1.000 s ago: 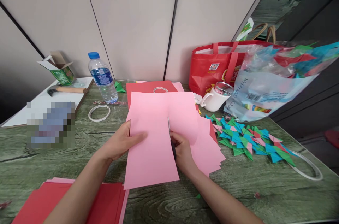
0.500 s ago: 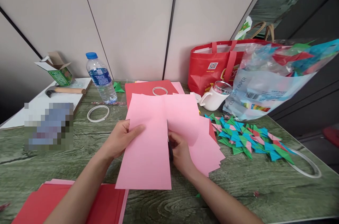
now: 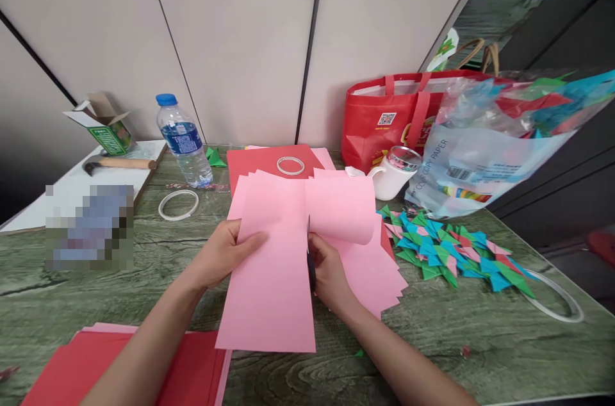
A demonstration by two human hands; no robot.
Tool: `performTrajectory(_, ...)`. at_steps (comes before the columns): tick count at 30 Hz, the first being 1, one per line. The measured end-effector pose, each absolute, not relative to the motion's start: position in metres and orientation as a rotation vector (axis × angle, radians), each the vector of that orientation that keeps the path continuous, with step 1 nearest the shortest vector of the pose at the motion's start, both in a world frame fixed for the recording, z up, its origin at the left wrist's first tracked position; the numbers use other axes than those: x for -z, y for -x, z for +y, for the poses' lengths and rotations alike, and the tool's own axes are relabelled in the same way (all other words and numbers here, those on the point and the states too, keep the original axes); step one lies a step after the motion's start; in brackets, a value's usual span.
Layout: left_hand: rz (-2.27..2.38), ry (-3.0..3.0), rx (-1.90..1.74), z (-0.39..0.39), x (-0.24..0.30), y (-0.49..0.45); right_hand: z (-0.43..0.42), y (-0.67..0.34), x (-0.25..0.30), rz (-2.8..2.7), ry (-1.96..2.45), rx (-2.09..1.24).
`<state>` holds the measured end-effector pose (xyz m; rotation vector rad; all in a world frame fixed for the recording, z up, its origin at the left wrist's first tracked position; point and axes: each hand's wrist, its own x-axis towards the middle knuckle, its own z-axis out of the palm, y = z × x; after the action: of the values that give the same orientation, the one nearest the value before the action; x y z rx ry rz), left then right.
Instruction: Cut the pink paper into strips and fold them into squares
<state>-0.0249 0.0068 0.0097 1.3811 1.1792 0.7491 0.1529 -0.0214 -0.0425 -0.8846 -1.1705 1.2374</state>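
My left hand (image 3: 221, 255) pinches the left edge of a pink paper sheet (image 3: 273, 265), thumb on top. Just right of the sheet's middle, my right hand (image 3: 331, 268) is closed round dark-handled scissors (image 3: 311, 259). Their blade stands in a cut running up the sheet. The right-hand part of the sheet curls over beside the blade. A fanned stack of more pink sheets (image 3: 379, 271) lies under my right hand.
Red and pink paper (image 3: 144, 367) lies at the near left. At the back stand a water bottle (image 3: 183, 140), tape rings (image 3: 179, 204), a white mug (image 3: 391, 177), a red bag (image 3: 389, 121) and a plastic bag (image 3: 485, 150). Folded coloured paper pieces (image 3: 446, 252) cover the right.
The cut has run further up the sheet, and the right-hand part now curls over. My hands stay in about the same place.
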Motion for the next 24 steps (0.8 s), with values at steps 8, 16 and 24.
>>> performTrajectory(8, 1.176, -1.361, -0.746, 0.005, -0.0122, 0.0242, -0.0211, -0.1526, 0.044, -1.136, 0.884, -1.255)
performTrajectory(16, 1.173, -1.291, -0.732, 0.0039, -0.0141, 0.0229, -0.0214, -0.1515, 0.0436, -1.133, 0.921, -1.243)
performTrajectory(24, 1.166, -1.287, -0.746, 0.0032, -0.0162, 0.0222, -0.0218, -0.1521, 0.0432, -1.151, 0.939, -1.217)
